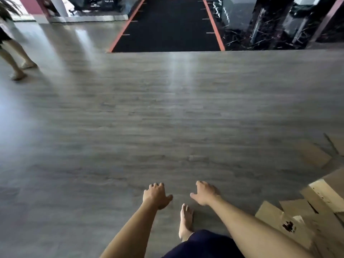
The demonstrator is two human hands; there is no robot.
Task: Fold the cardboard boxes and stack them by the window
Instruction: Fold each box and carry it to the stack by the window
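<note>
Both hands hang empty over the floor at the lower centre of the frame. The left hand (157, 195) is held palm down with its fingers loosely curled and its thumb pointing right, gripping nothing. The right hand (204, 192) sits just beside it, palm down, fingers relaxed and slightly spread, thumb stretched toward the left hand; it too holds nothing. Between and below the two hands a bare foot (185, 220) stands on the grey wood-look floor (149, 118), with dark shorts (202, 244) at the bottom edge.

The cardboard boxes (305, 216) lie at the lower right of the frame, to the right of the right forearm and well apart from either hand. They are flattened brown sheets and flaps overlapping in a loose heap, one with a dark stain; another piece of cardboard (314, 153) lies farther up along the right edge.

At the upper centre a black mat with orange borders (167, 25) runs away from the viewer. At the upper left, another person's bare legs (16, 58) stand on the floor.
</note>
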